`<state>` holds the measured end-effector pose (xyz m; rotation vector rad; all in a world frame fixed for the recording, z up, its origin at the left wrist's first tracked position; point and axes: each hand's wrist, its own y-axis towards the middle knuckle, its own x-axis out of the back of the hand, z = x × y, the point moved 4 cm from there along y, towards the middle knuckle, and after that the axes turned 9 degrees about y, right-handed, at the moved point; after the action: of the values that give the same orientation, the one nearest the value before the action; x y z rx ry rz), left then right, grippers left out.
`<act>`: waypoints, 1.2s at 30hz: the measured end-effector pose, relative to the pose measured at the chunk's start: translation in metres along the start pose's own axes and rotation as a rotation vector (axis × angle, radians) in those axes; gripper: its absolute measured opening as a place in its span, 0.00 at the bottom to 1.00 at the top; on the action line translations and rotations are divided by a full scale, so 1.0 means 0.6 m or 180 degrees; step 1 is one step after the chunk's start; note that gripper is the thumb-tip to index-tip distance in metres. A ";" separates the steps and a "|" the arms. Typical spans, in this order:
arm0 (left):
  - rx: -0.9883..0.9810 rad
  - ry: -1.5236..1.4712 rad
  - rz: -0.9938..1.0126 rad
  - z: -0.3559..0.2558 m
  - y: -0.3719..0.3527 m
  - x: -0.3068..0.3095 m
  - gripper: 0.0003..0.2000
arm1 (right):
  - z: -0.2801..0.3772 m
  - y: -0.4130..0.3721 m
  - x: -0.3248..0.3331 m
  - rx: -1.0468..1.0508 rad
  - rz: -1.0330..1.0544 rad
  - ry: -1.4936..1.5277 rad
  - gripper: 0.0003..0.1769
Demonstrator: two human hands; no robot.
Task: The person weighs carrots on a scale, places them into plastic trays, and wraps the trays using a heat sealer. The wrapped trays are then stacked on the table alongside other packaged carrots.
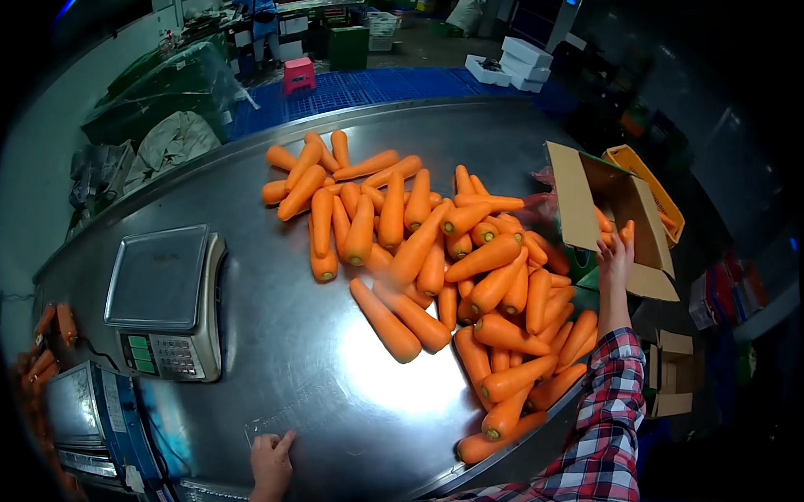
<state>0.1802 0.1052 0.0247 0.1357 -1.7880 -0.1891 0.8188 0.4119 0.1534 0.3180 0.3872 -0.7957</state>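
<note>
Many orange carrots (394,215) lie in a loose pile across the metal table (308,407). At the right, my right hand (614,258) reaches to the opening of a cardboard box (576,200), its fingers around a carrot (628,231). More carrots show inside the box. Low in the view, my left hand (272,459) is over the table near its front edge, thumb and index finger apart, with nothing visible in it. A piece of clear plastic lies beside that hand.
A scale (166,300) stands on the table's left, with a blue device (117,418) below it. An orange crate (648,184) is behind the box. Beyond the table are a pink stool (299,74), white foam boxes (525,62) and a person in blue (261,20).
</note>
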 end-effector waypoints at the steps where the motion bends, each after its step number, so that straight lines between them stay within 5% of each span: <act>1: -0.0025 -0.0007 0.0027 -0.008 0.006 -0.001 0.16 | -0.015 -0.009 -0.034 -0.0122 0.0394 -0.0074 0.20; 5: -0.0313 -0.0129 0.0088 -0.029 0.023 -0.021 0.15 | -0.073 -0.167 -0.210 -0.0037 0.2441 -0.1286 0.10; 8: -0.0576 -0.0142 0.0359 -0.053 0.031 -0.040 0.13 | -0.212 -0.309 -0.286 0.2222 0.4582 -0.2960 0.18; 10: -0.0615 -0.0251 0.0640 -0.068 0.033 -0.041 0.13 | -0.204 -0.401 -0.334 0.3316 0.4654 -0.3236 0.21; 16: -0.0609 -0.0441 0.0453 -0.066 0.034 -0.004 0.19 | -0.254 -0.409 -0.390 0.2821 0.5014 -0.4865 0.13; 20: -0.0132 -0.1087 0.0384 -0.078 0.067 0.020 0.22 | -0.186 -0.507 -0.392 0.2595 0.5183 -0.4096 0.11; 23: 0.0117 -0.1452 0.0355 -0.110 0.103 0.030 0.23 | -0.221 -0.565 -0.353 0.3446 0.4694 -0.3074 0.11; 26: -0.0344 -0.1229 0.0337 -0.120 0.114 0.021 0.24 | -0.255 -0.555 -0.328 0.2712 0.5244 -0.3904 0.11; 28: -0.0530 -0.1170 0.0331 -0.116 0.102 0.018 0.25 | -0.242 -0.544 -0.326 0.2910 0.5301 -0.4076 0.11; 32: 0.0251 -0.2022 0.0959 -0.091 0.062 -0.008 0.23 | -0.271 -0.520 -0.322 0.2727 0.5658 -0.3932 0.17; 33: 0.0473 -0.2390 0.1073 -0.081 0.052 -0.021 0.23 | -0.272 -0.520 -0.315 0.3483 0.5407 -0.3704 0.19; 36: 0.1662 -0.4400 0.1704 -0.077 0.051 -0.038 0.24 | -0.192 -0.604 -0.309 0.2503 0.5627 -0.3050 0.23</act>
<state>0.2304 0.1371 0.0189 -0.1645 -3.1239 0.7651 0.4078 0.3372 0.0876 0.7585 -1.0927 0.7578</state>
